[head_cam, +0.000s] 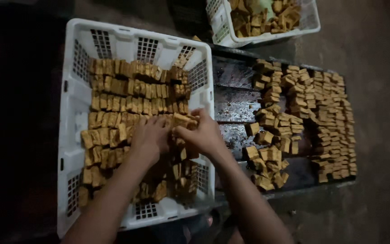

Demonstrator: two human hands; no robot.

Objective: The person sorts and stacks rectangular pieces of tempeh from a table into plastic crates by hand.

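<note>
A white slatted crate (71, 113) sits at left, packed with rows of golden-brown fried blocks (127, 88) stood on edge, the far rows neat and the near corner looser. Over its middle, the left hand (149, 138) rests flat on the rows, fingers spread and pressing lightly, gripping nothing. Just beside it, the right hand (204, 134) is closed around a small stack of blocks (185, 121), held at the crate's right side above the packed rows. The pieces look light and somewhat soft, with a crisp skin likely to crumble, so they seem best taken by the flat faces, several pinched together. To the right, a dark wet tray (235, 104) on the floor carries more of the same blocks (326, 117), ordered at its far side and tumbled nearer the crate. Beyond, a second white crate (222, 27) holds a loose heap of pieces.
</note>
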